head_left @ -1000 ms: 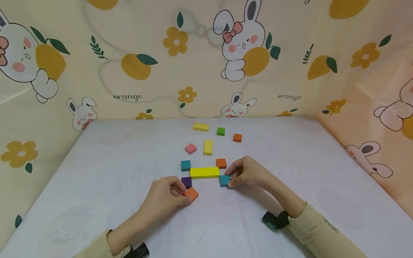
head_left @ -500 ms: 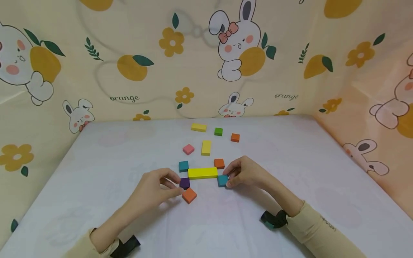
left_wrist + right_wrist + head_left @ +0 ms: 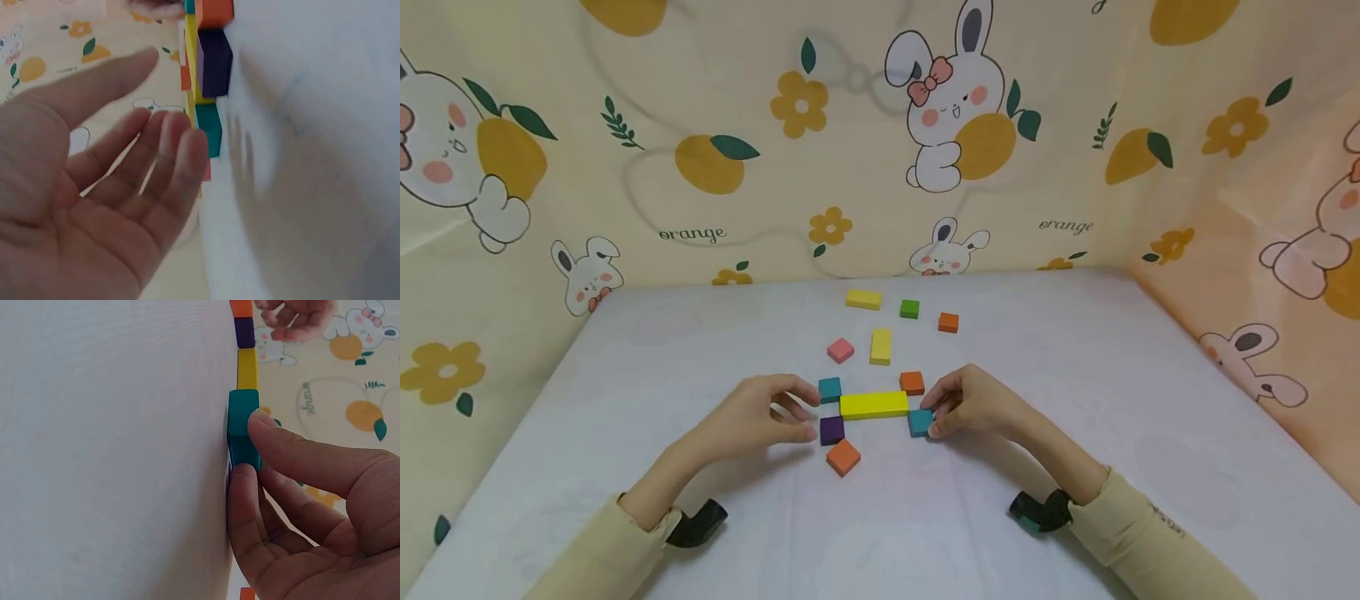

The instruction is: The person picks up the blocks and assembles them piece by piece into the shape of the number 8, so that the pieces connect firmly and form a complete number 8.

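Teal is the colour in the right hand [image 3: 967, 403]: its thumb and fingertips pinch a small teal block [image 3: 917, 423] by the edges, apparently down on the white surface [image 3: 880, 533], at the near right corner of the long yellow bar [image 3: 874, 406] (whether block and bar actually touch, I cannot tell). The left hand [image 3: 752, 421] holds nothing, thumb well apart from the fingers, just beside a second teal block [image 3: 830, 389] and the purple block [image 3: 831, 431].

To set it well, I would slide rather than lift, with light pressure low on the sides, so the bar is not shoved askew. The purple block, at the bar's other near corner, looks like a fair guide for lining up. Thumb and fingers should part evenly, since a dragging fingertip could twist the block or, while withdrawing, brush the orange block [image 3: 912, 382] just beyond
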The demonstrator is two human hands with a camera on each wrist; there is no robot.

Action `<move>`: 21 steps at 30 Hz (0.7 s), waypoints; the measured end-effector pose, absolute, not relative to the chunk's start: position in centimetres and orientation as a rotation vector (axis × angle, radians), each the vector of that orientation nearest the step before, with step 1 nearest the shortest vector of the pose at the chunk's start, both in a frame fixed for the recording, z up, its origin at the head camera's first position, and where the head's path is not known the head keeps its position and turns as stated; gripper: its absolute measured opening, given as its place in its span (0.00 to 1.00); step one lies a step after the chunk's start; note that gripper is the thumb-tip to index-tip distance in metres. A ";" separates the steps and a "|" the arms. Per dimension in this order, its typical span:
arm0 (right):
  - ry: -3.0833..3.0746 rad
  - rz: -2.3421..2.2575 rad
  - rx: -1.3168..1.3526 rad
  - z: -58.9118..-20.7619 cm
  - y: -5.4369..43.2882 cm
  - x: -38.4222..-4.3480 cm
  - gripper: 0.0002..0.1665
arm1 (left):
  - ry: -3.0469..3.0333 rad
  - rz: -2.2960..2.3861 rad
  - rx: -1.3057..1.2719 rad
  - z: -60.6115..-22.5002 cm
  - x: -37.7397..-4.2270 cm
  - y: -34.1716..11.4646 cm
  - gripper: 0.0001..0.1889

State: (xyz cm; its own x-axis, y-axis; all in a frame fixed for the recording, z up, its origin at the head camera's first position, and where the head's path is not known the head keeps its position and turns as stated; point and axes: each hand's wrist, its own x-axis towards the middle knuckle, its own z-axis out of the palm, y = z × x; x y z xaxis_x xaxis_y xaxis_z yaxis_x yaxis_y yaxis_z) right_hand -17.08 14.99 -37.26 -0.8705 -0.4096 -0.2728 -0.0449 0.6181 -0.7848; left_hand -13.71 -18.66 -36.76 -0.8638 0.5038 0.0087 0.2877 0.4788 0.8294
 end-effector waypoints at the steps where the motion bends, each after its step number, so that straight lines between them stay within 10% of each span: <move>1: 2.415 -1.154 -0.357 -37.3 15.0 -17.1 0.15 | 2.479 1.322 0.685 -36.9 -14.0 -18.7 0.22; 21: 2.409 -1.165 -0.357 -37.2 14.8 -16.9 0.15 | 2.434 1.246 0.591 -38.3 -14.5 -18.1 0.22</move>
State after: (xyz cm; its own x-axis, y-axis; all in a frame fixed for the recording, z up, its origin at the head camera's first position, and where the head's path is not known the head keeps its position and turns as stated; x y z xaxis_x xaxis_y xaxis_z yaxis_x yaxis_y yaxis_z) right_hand -16.95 14.82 -37.20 -0.8706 -0.4094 -0.2730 -0.0400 0.6119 -0.7900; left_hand -14.46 -18.14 -38.31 -0.8549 0.5069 -0.1103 0.2069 0.5280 0.8236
